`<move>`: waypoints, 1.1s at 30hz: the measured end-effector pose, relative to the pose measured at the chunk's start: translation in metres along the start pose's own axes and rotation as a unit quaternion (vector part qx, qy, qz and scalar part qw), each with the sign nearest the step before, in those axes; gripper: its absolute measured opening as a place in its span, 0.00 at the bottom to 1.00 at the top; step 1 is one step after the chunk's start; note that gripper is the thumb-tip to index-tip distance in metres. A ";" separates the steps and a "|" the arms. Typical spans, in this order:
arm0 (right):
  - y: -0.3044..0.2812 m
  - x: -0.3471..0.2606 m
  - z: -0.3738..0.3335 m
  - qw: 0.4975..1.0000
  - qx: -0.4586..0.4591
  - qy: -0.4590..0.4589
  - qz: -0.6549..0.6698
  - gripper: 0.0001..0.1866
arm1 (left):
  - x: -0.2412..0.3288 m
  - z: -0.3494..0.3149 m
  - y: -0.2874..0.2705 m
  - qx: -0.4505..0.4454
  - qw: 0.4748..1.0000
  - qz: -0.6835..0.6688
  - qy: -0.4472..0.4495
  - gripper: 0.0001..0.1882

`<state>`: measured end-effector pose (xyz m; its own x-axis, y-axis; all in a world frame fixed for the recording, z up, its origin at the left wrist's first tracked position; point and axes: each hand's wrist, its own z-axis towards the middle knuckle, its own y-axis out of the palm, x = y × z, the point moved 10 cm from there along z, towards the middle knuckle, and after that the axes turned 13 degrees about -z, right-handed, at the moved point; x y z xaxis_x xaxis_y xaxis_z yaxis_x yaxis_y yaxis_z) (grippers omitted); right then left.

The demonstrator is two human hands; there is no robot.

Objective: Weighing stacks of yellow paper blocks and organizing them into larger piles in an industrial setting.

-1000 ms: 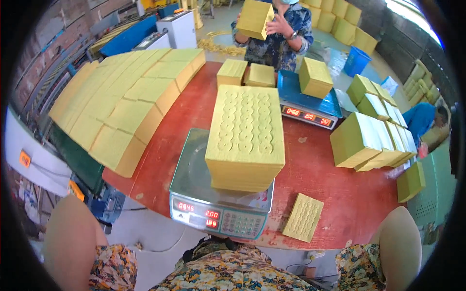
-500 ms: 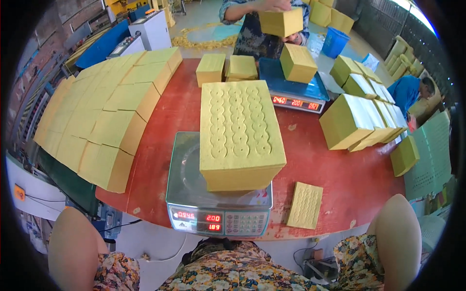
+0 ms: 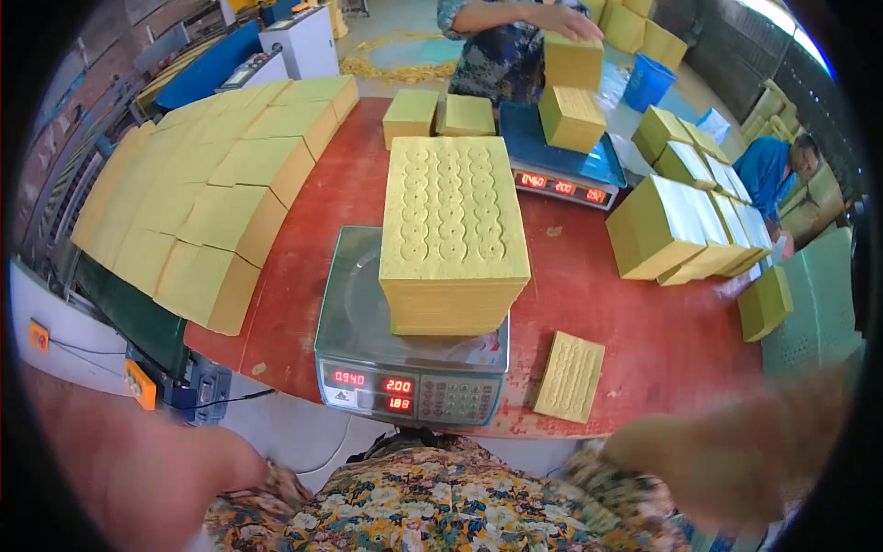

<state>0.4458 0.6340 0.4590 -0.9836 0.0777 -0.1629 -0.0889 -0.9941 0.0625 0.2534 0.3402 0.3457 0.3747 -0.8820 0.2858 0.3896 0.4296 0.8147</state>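
Observation:
My bare arms come in blurred at the lower left and lower right, bent, with both hands outside the picture. Before me a tall stack of yellow embossed paper (image 3: 451, 308) stands on a digital scale (image 3: 345, 313) with red lit figures, and neither arm touches it. To the right of the scale a thin embossed yellow paper pad (image 3: 570, 377) lies flat on the red table (image 3: 635, 340). My right arm is nearest to this pad.
Rows of yellow paper stacks (image 3: 216, 221) fill the table's left side. More stacks (image 3: 648, 239) stand at the right. Across the table a person's hand (image 3: 566, 23) rests on a yellow block (image 3: 572, 63) behind a second scale (image 3: 556, 187). Another person (image 3: 768, 170) bends at far right.
My arms have swung outward and blurred, elbows lower. The view has shifted slightly. The scale's reading differs a little. Across the table, the person's block has moved right and lower, behind the second scale.

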 end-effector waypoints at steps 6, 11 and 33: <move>-0.030 0.146 -0.170 0.879 0.120 0.380 -0.262 0.34 | -0.108 -0.063 -0.074 0.082 0.938 0.222 -0.252 0.40; -0.036 0.206 -0.263 0.819 0.209 0.531 -0.064 0.36 | -0.168 -0.100 -0.126 0.090 0.907 0.206 -0.356 0.36; -0.007 0.206 -0.313 0.761 0.086 0.612 -0.196 0.33 | -0.176 -0.117 -0.172 0.029 0.882 0.269 -0.385 0.32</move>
<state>0.2932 0.6332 0.1171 -0.0019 0.1326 -0.9912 -0.4608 -0.8798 -0.1168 0.2186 0.4446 0.0964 -0.1993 -0.4334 0.8789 0.2769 0.8354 0.4747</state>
